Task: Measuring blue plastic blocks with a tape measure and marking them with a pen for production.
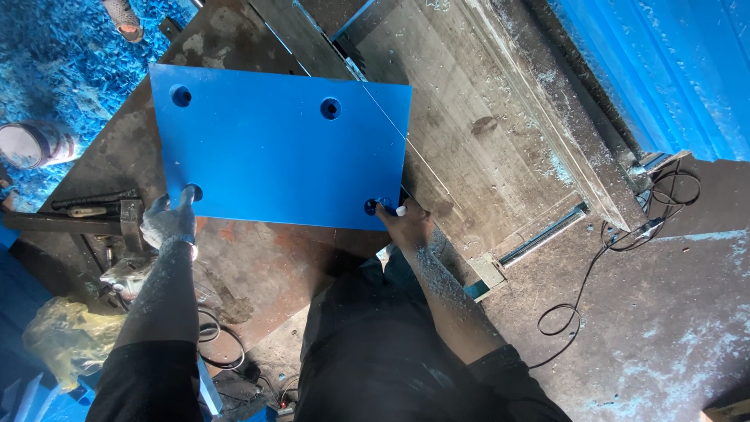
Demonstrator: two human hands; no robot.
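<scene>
A flat blue plastic plate (273, 156) with a round hole near each corner lies across a dusty metal work table (476, 125). My left hand (170, 220) grips its near left corner, a finger reaching to the hole there. My right hand (406, 220) rests at the near right corner and holds a small white-tipped tool (397, 210) right by the hole (371, 206). Both forearms are dusted with pale shavings.
Blue shavings (62, 70) cover the floor at the upper left, where a person's sandalled foot (123, 17) and a tin can (31, 144) show. A black cable (617, 242) loops at the right. A yellow bag (66, 336) and metal tools (94, 207) lie at the left.
</scene>
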